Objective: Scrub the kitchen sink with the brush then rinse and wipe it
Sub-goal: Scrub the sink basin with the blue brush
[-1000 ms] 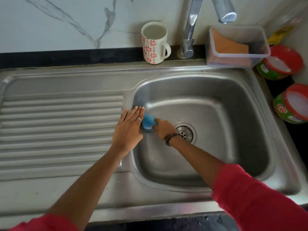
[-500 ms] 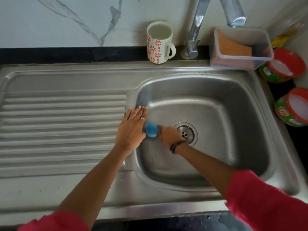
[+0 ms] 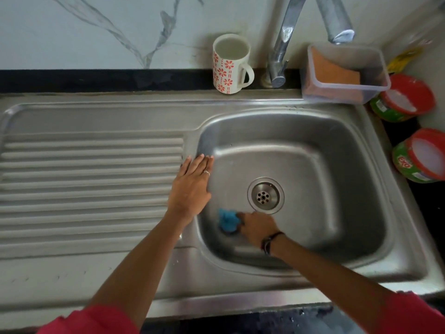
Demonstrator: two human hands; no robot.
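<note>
**Brush Low in the Basin, Near the Left Wall**

We saw the steel sink filling most of the view, its ribbed drainboard running off to the left and the basin sunk on the right. No water was running from the tap, and the basin looked dry, so we judged the scrubbing step to be in hand, with rinse and wipe not yet begun.

Our left hand lay flat on the ridge between drainboard and basin, fingers straight and together, gripping nothing, bracing only. Our right hand was down on the basin floor, fingers curled round the blue brush, which was blurred and stuck out leftward from the fist, toward the basin's left wall.

The brush sat just below and to the left of the drain, close to the near-left corner. Its long axis we could not tell through the blur. The right hand held it; the left was near but apart from it. We judged the unscrubbed run to lie rightward and away, past the drain toward the far wall
</note>
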